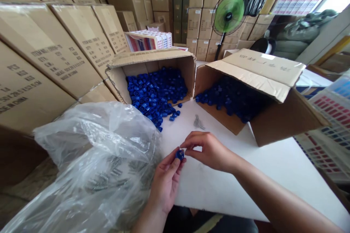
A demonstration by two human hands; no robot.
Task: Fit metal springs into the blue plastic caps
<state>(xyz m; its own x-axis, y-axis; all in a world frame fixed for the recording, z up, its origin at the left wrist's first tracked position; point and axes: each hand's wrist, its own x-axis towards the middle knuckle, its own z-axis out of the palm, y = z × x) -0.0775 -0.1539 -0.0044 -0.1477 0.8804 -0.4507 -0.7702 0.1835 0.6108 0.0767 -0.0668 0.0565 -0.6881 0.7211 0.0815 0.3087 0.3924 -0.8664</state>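
Above the white table, my left hand [168,174] grips a small blue plastic cap [179,154] between thumb and fingers. My right hand [207,150] meets it from the right, thumb and forefinger pinched at the cap's upper edge. What sits in that pinch is too small to make out. Beyond my hands lies a little pile of thin metal pieces [198,122]. Many more blue caps [153,91] spill from the open carton [150,56] at the back, and a second carton [218,114] on the right holds dark blue pieces.
A clear plastic bag [109,127] with metal springs [109,176] inside lies at the left. Stacked cartons [62,51] wall off the left side. Plastic baskets [328,134] stand right of the table [246,185], and a green fan [228,15] is behind.
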